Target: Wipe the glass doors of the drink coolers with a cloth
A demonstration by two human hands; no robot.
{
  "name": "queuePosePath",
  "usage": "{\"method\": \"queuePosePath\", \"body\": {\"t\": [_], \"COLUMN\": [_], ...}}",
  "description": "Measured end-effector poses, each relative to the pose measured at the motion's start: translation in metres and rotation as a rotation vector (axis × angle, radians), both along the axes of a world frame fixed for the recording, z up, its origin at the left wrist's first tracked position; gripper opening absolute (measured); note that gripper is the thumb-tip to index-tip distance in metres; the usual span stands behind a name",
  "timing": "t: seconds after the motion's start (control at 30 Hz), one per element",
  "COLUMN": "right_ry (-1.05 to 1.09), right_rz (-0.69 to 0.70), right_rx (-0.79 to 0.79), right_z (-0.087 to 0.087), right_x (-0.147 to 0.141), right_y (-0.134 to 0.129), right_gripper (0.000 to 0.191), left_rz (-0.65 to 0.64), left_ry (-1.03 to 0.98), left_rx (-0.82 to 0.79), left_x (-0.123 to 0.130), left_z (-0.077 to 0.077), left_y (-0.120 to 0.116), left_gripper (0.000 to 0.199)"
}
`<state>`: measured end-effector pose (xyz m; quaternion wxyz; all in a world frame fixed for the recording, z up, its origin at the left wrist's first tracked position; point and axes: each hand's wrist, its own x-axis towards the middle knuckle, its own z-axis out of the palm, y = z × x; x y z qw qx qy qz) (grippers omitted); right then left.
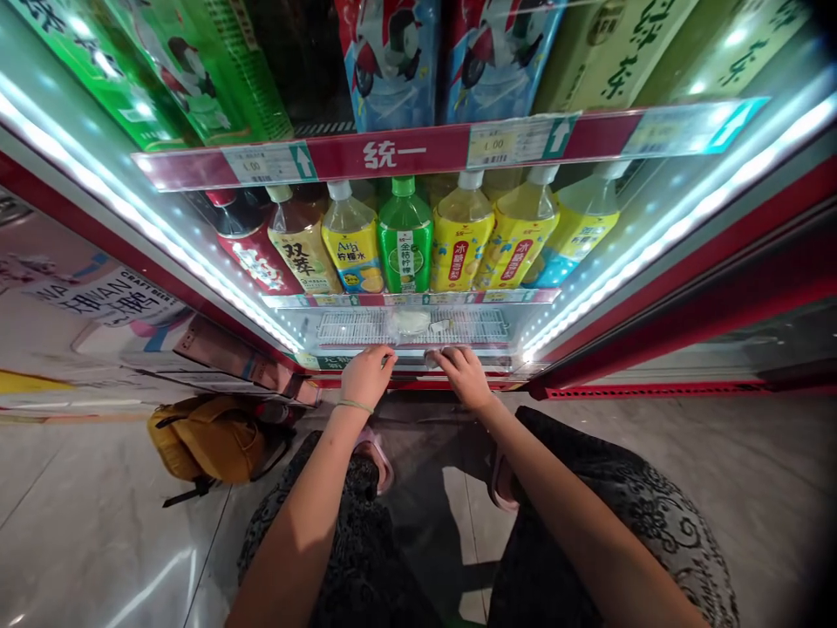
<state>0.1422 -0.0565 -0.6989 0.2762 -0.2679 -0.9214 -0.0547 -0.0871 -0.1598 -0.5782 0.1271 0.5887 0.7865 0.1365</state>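
Observation:
Both my hands are at the front edge of the lit drinks cooler's lowest level. My left hand (366, 377) has its fingers curled together, and whatever lies between the fingertips is too small to name. A short gap to the right, my right hand (466, 377) pinches with thumb and fingers. A small greyish bit shows at its fingertips, but its kind is unclear. Just beyond the hands is a white wire rack (353, 327). On it lies a pale, clear crumpled thing (411, 323), perhaps plastic wrap, with a small white label-like piece (441, 326) beside it.
Above the rack stands a row of bottled drinks, with a green bottle (405, 240) in the middle. A red price rail (398, 155) crosses the shelf above. Bright light strips line both cooler sides. A yellow-brown backpack (209, 436) sits on the floor at left.

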Motion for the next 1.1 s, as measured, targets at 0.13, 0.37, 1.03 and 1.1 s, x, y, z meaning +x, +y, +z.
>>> {"method": "queuePosePath", "body": {"t": [0.13,0.37,1.03,1.1], "right_ry": [0.013,0.054,0.19,0.218], "right_rz": [-0.055,-0.12,-0.292,-0.315], "right_rx": [-0.019,-0.066,-0.112,-0.115], "right_z": [0.004,0.001,-0.013,-0.008], "right_x": [0.013,0.036,0.09,0.092], "right_y": [0.004,0.004,0.009,0.012], "right_gripper": [0.035,0.037,0.036,0.039], "left_rz": [-0.014,-0.05,-0.196,-0.206], "left_ry": [0.012,0.035,0.05,0.049], "left_rx": [-0.005,-0.025,-0.119,-0.121], "left_x": [0.006,0.015,0.057,0.061], "left_z": [0.0,-0.003,-0.01,-0.011], "left_y": [0.004,0.009,0.027,0.029], "left_gripper": [0.019,0.018,0.026,0.028]}}
